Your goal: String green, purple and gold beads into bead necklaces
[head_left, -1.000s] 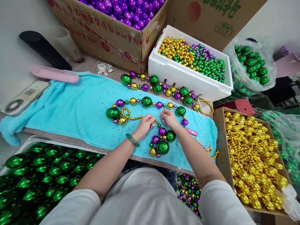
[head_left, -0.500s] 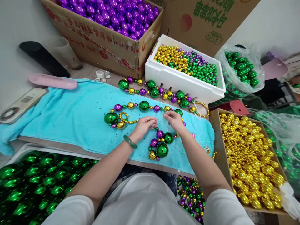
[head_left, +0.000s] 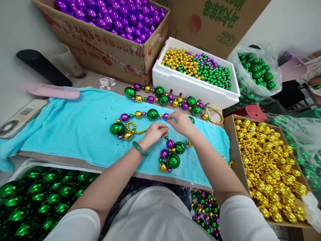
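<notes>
A bead necklace of green, purple and gold balls lies looped on a turquoise towel. My left hand, with a green bangle on its wrist, is closed in a pinch on the necklace's thin string at the loop's middle. My right hand sits right beside it, fingers pinched on the same string near a purple bead. A cluster of green, purple and gold balls lies just below both hands. A second finished strand lies along the towel's far edge.
A white foam box of small mixed beads stands behind the towel. A cardboard box of purple balls is at the back left, a box of gold beads at right, a tray of green balls at lower left. A bag of green balls is at far right.
My right hand has moved left and slightly up, closing in on my left hand over the string. The view has tilted up a little.
</notes>
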Tool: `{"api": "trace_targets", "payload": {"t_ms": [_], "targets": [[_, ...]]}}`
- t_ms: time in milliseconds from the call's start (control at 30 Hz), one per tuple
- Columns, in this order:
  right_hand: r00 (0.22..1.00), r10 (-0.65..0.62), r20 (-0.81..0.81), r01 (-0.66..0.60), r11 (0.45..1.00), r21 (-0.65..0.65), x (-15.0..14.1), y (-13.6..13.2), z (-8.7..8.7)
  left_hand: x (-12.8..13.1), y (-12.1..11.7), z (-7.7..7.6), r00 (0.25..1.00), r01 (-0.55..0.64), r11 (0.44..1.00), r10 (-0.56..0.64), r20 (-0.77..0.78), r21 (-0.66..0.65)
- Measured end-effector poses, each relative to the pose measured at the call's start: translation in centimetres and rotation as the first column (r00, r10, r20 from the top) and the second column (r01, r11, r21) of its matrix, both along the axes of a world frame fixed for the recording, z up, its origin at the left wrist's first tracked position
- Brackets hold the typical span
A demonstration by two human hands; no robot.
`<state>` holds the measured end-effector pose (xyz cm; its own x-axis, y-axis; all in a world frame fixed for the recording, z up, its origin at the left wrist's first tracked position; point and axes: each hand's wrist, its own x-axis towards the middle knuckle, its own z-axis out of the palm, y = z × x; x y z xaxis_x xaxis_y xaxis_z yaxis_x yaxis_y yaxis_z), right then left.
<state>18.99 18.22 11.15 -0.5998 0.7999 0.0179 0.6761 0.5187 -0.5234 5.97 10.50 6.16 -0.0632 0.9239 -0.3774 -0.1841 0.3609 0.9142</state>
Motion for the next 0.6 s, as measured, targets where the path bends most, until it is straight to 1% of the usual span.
{"api": "trace_targets", "payload": {"t_ms": [33, 67, 100, 133, 200, 233, 267, 300, 367, 467, 533, 600], "targets": [[0.997, -0.07, -0.032, 0.069, 0.998, -0.007, 0.0, 0.0, 0.0, 0.0, 0.0, 0.1, 1.0, -0.017, 1.0, 0.017, 0.007, -0.02], [0.989, -0.138, -0.061, 0.135, 0.99, -0.048, 0.1, 0.0, -0.1, -0.1, -0.1, 0.2, 0.999, -0.032, 0.999, 0.032, 0.019, -0.041], [0.979, -0.192, -0.073, 0.181, 0.975, -0.13, 0.2, -0.1, -0.2, -0.2, -0.1, 0.3, 0.998, -0.041, 0.997, 0.043, 0.035, -0.061], [0.973, -0.224, -0.062, 0.203, 0.948, -0.245, 0.4, -0.2, -0.4, -0.2, -0.2, 0.4, 0.997, -0.043, 0.996, 0.047, 0.053, -0.076], [0.972, -0.234, -0.018, 0.196, 0.854, -0.481, 0.6, -0.6, -0.9, -0.4, -0.3, 0.4, 0.995, -0.034, 0.995, 0.043, 0.088, -0.097], [0.973, -0.231, -0.007, 0.187, 0.806, -0.562, 0.7, -0.9, -1.2, -0.6, -0.3, 0.5, 0.994, -0.029, 0.994, 0.04, 0.103, -0.105], [0.972, -0.234, -0.008, 0.181, 0.773, -0.608, 0.7, -1.2, -1.6, -0.7, -0.3, 0.4, 0.993, -0.026, 0.993, 0.038, 0.115, -0.111], [0.97, -0.244, -0.015, 0.182, 0.76, -0.624, 0.7, -1.5, -1.9, -0.8, -0.4, 0.4, 0.991, -0.025, 0.993, 0.04, 0.125, -0.117], [0.966, -0.256, -0.031, 0.187, 0.779, -0.599, 0.7, -2.0, -2.5, -0.9, -0.3, 0.2, 0.989, -0.027, 0.991, 0.046, 0.138, -0.132], [0.973, -0.224, -0.048, 0.163, 0.825, -0.541, 0.9, -2.6, -3.1, -1.1, -0.3, -0.3, 0.99, -0.049, 0.989, 0.067, 0.125, -0.141], [0.982, -0.174, -0.067, 0.113, 0.841, -0.53, 1.1, -2.7, -3.2, -1.1, -0.2, -0.8, 0.995, -0.046, 0.992, 0.056, 0.077, -0.119], [0.983, -0.159, -0.096, 0.083, 0.839, -0.537, 1.4, -2.4, -3.3, -1.3, -0.3, -1.3, 0.999, -0.007, 0.999, 0.006, -0.032, -0.051]]}}
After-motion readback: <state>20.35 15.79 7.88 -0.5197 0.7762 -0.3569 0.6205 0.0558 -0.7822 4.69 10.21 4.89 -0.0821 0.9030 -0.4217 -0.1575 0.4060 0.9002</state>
